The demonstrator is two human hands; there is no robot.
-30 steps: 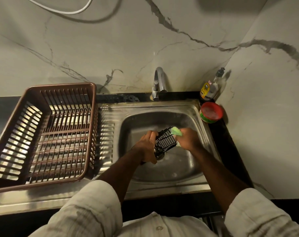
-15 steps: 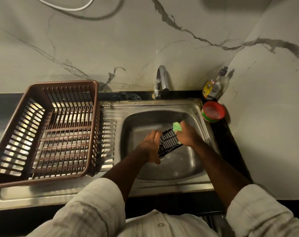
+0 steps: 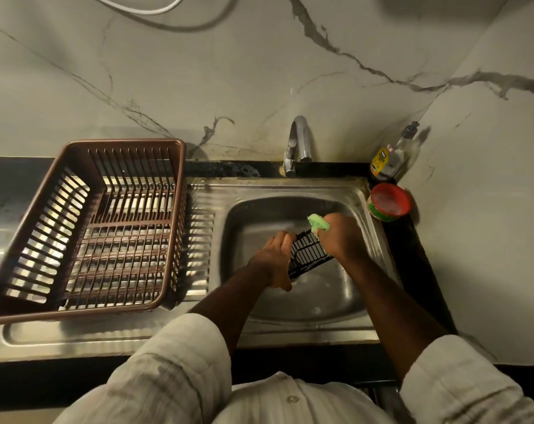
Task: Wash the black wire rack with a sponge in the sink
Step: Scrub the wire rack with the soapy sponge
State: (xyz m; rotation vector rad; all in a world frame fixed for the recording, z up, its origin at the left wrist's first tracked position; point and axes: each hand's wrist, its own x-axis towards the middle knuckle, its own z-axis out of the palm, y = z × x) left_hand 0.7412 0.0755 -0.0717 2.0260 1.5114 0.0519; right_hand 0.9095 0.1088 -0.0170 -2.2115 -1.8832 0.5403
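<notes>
Yellow bottle label (image 3: 381, 160): print too blurred, unreadable.

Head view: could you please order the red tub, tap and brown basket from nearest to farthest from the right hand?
1. Red tub, just to the right of the right hand.
2. Tap, ahead of it, at the back.
3. Brown basket, far to the left.

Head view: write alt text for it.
A person's left hand holds a black wire rack over the steel sink while the right hand holds a green sponge at its far edge. A brown dish basket stands on the drainboard.
</notes>
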